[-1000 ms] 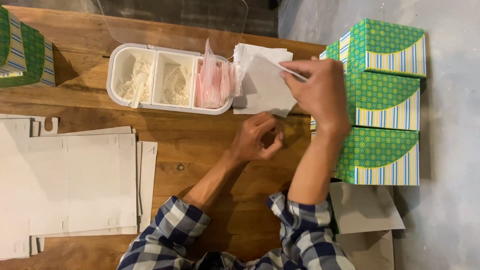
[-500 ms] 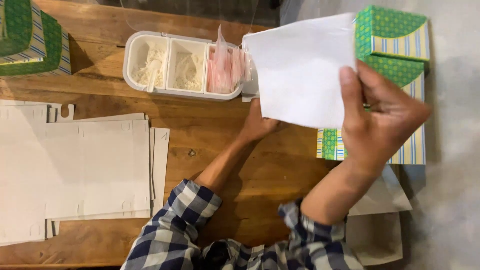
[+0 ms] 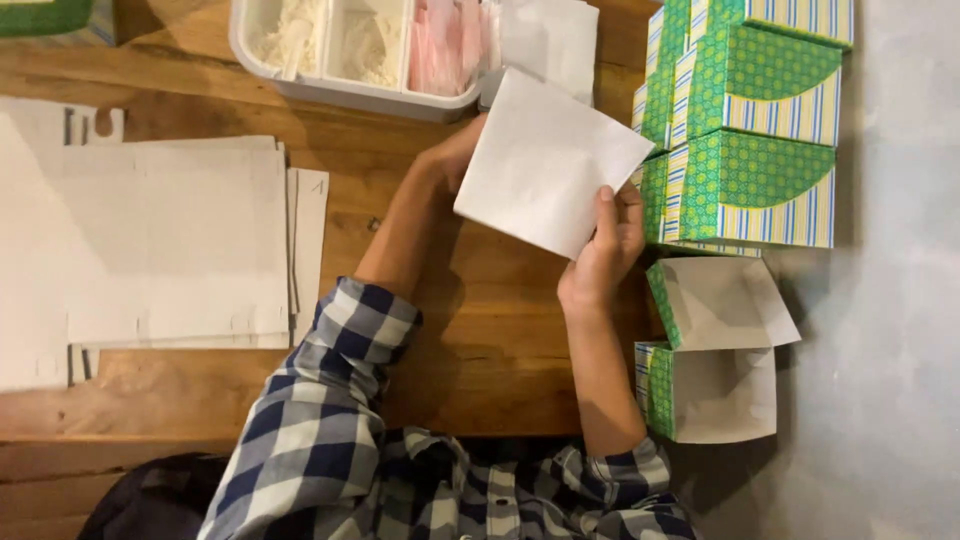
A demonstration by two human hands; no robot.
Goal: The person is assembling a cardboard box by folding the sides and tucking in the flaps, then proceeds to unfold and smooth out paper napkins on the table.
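Note:
A white square sheet of paper (image 3: 545, 165) is held over the wooden table (image 3: 470, 330). My right hand (image 3: 603, 250) pinches its lower right edge with the thumb on top. My left hand (image 3: 455, 155) touches the sheet's left edge, and its fingers are mostly hidden behind the paper. More white sheets (image 3: 550, 40) lie in a pile just beyond, next to a white divided tray (image 3: 345, 90).
The tray holds white shredded filler and pink packets (image 3: 445, 45). Green patterned boxes (image 3: 750, 130) are stacked at the right, with two open boxes (image 3: 715, 350) below them. Flat white cardboard blanks (image 3: 150, 240) lie at the left. Grey floor lies past the table's right edge.
The sheet has come down from in front of the camera to just above the table. My right hand lowered with it, and my left hand now meets its left edge.

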